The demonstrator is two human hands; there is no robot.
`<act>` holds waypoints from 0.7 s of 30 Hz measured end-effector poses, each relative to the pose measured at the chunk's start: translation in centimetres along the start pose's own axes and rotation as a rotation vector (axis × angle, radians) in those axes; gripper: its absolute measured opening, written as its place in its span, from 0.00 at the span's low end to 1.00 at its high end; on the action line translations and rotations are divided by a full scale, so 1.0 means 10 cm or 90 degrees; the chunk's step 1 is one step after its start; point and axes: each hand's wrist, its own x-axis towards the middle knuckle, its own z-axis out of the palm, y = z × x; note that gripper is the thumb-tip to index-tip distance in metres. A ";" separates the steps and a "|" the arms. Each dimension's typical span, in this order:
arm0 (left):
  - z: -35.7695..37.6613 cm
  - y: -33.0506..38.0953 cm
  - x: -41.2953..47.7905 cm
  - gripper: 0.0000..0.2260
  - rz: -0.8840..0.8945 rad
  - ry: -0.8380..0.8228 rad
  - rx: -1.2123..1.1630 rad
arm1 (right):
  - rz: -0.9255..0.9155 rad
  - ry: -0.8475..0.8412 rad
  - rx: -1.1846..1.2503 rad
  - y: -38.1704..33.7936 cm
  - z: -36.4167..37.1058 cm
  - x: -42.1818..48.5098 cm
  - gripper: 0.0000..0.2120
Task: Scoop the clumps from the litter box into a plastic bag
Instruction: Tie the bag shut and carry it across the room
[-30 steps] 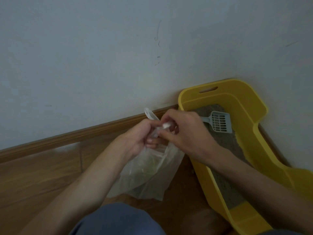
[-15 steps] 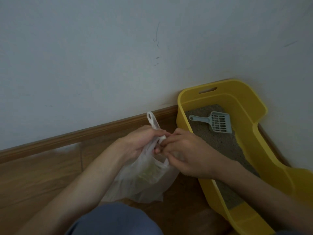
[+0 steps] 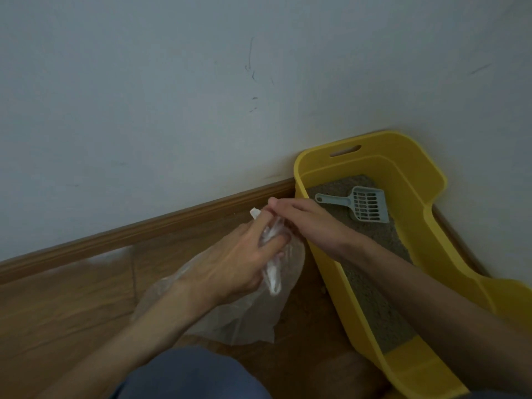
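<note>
Both hands on bag, just left of box: left hand grips its twisted neck, right hand pinches the top. Scoop lies inside box.

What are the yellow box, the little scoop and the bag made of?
Litter box: looks like moulded plastic, smooth, matte yellow, with rounded rims. Scoop: pale blue, likely hard plastic, with a slotted head. Bag: thin clear plastic film, crinkled, with the floor showing through.

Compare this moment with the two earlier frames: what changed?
The left hand now grips the plastic bag at its gathered neck; the right hand has risen to pinch its top handle. The scoop still lies in the litter box, untouched.
</note>
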 end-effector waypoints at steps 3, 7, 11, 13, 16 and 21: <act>0.03 -0.01 0.01 0.15 0.018 0.027 -0.016 | 0.025 -0.091 0.068 -0.09 0.02 0.03 0.20; 0.02 -0.03 -0.02 0.15 0.032 0.073 -0.014 | 0.085 -0.205 0.196 -0.16 -0.02 0.07 0.26; 0.01 -0.04 -0.08 0.16 -0.008 0.090 -0.029 | 0.073 -0.258 0.286 -0.11 -0.03 0.05 0.19; -0.03 -0.03 -0.07 0.13 -0.015 0.086 -0.037 | 0.061 -0.243 0.289 -0.08 -0.02 0.04 0.15; -0.04 -0.02 -0.05 0.14 -0.006 0.067 -0.037 | 0.073 -0.144 0.289 -0.05 0.05 0.04 0.11; -0.07 0.04 -0.04 0.15 -0.056 0.083 -0.068 | 0.071 0.002 0.289 -0.09 0.08 0.03 0.05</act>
